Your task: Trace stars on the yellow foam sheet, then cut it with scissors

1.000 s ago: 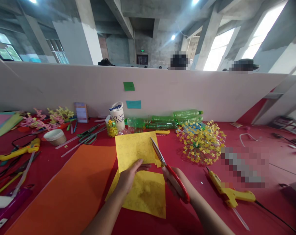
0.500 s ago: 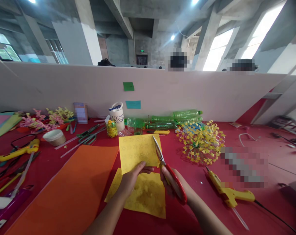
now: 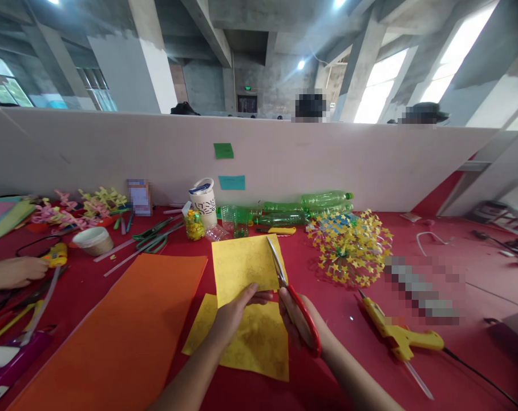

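Note:
My left hand [image 3: 242,302] pinches the lower edge of a yellow sheet [image 3: 242,262] marked with faint star outlines, holding it above the table. Red-handled scissors [image 3: 304,319] are gripped in my right hand [image 3: 297,319]. Their blades lie along the sheet's right side, pointing up and away from me. Below my hands, a second yellow sheet [image 3: 259,354] with star outlines lies flat on the red table. Large orange sheets [image 3: 113,331] lie to the left of it.
A yellow glue gun [image 3: 396,331] and a bunch of yellow stars [image 3: 348,245] are on the right. Green bottles [image 3: 306,208], a white cup [image 3: 203,205] and green-handled scissors [image 3: 154,242] line the back. Another person's hand [image 3: 21,271] touches a yellow glue gun [image 3: 57,255] at left.
Another person's hand has come in from the left and reached the left glue gun. My yellow sheet has shifted slightly right toward the scissors, whose handles have moved slightly left.

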### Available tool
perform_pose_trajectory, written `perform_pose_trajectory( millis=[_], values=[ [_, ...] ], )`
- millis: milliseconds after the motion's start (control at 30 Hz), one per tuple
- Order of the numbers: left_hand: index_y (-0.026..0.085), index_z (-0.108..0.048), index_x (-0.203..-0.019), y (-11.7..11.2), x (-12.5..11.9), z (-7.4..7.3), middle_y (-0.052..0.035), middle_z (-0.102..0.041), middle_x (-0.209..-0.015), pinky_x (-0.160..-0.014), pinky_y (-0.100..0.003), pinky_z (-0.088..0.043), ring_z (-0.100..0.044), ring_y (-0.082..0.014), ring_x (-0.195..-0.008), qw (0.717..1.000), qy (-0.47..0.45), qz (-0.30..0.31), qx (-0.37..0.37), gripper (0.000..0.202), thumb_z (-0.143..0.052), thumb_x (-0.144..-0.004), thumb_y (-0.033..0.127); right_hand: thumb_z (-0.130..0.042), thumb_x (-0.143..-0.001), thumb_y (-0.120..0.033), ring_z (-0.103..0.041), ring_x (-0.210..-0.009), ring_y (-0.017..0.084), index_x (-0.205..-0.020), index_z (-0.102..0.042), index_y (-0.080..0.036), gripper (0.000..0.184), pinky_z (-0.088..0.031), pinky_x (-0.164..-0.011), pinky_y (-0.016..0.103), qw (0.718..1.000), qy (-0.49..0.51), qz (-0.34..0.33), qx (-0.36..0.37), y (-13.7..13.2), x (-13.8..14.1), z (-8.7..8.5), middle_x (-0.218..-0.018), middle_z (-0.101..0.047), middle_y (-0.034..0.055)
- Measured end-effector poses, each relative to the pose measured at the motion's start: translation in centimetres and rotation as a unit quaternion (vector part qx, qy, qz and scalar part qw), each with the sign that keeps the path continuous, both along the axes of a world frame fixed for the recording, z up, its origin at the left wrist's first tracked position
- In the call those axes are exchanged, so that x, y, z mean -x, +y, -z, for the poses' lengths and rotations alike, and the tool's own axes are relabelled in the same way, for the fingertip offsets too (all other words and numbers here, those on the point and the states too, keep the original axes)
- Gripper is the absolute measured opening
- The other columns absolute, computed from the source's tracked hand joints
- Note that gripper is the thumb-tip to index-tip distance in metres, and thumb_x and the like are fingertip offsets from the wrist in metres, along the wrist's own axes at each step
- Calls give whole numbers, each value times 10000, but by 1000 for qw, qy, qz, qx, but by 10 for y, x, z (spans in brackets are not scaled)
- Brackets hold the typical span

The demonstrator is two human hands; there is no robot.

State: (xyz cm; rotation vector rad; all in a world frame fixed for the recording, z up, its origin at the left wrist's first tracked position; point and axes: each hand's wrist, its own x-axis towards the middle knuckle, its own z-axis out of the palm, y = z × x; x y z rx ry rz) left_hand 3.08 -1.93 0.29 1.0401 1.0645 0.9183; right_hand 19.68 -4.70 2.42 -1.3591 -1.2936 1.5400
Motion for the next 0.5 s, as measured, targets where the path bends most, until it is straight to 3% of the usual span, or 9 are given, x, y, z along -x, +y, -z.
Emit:
perform_pose_trajectory(
  millis=[367, 500],
  values=[
    [195, -721, -874, -1, -2, -1, -45, -687, -951, -986, -366, -298, -585, -255, -971, 1000, 14, 10, 17, 373, -501, -813, 490, -319, -808, -630, -301, -227, 56, -686, -382, -187, 463, -250, -272, 164, 1000, 22, 13, 11, 5, -1, 5, -322, -324, -101],
    [170, -720, -864, 0, -4, 1, -60, -687, -948, -987, -368, -296, -597, -257, -950, 1000, 11, 2, 22, 380, -515, -804, 485, -329, -787, -649, -291, -211, 69, -656, -383, -192, 478, -238, -238, 175, 999, 13, 23, 45, 9, -2, 10, -304, -330, -93]
  ],
)
